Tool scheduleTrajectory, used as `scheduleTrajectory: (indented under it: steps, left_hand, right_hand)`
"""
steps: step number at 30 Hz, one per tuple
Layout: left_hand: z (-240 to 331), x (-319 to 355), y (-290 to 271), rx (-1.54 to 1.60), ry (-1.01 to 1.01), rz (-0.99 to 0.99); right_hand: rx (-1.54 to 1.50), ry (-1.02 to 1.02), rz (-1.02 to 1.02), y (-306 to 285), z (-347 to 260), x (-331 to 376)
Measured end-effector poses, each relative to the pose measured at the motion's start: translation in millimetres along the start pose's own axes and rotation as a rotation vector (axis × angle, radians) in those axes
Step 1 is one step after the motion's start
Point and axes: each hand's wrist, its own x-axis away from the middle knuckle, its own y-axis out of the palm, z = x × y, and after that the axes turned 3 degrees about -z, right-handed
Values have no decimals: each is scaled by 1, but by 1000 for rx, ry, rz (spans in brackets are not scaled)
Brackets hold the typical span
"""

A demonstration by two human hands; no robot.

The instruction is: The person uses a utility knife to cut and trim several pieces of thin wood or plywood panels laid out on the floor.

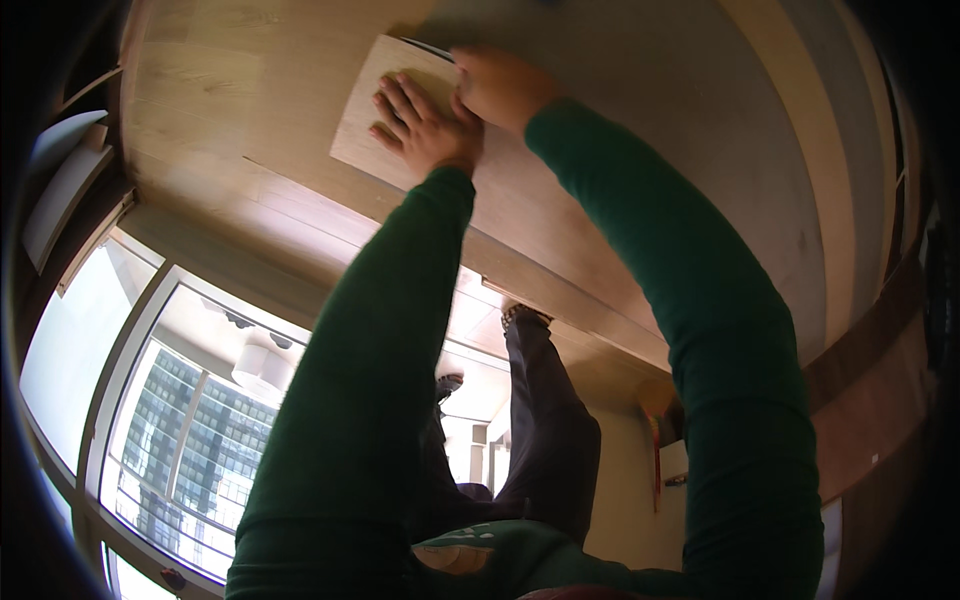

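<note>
My left hand [428, 130] lies flat on a light wood-look plank [360, 130], its fingers spread near the plank's left end. Close beside it, my right hand [500, 88] is closed at the plank's far edge. What its fingers hold, if anything, is hidden from this view. A thin dark and pale strip [428, 47] shows along that far edge, just left of the right hand. Its kind cannot be made out. The plank rests on a wood-look surface and runs to the right beneath my right arm.
Wood-look boards [200, 80] with visible seams cover the floor at the left. A greyish surface [690, 130] spreads to the right. Several pale panels [65, 200] lean at the far left. Large windows [190, 400] stand at the lower left. My legs [545, 420] are below.
</note>
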Motion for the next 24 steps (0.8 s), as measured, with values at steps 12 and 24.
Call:
scheduleTrajectory:
  steps: [12, 24]
  left_hand:
    - [6, 5, -5, 49, -24, -35]
    - [8, 2, -6, 5, -46, -48]
  right_hand:
    - [214, 317, -65, -57, 126, 311]
    - [-52, 43, 70, 3, 6, 8]
